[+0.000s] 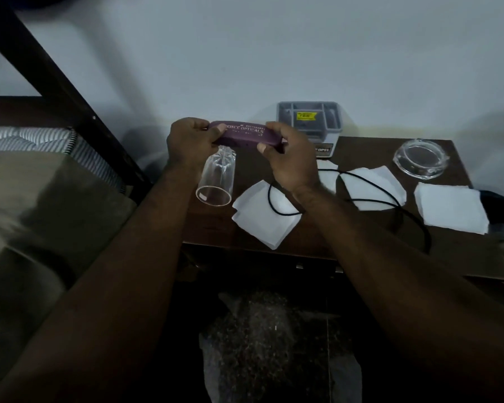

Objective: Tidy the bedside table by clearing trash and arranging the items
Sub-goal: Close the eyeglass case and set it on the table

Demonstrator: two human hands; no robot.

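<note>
Both hands, left hand [188, 139] and right hand [288, 158], grip the purple glasses case [245, 135] by its ends above the surface [361, 237]; little seems tidied: tissues [264, 213] lie scattered, the glass [217, 177] tipped over, the cable [370, 184] loose

Purple case [245, 135], gold lettering; white tissues [264, 213]
</note>
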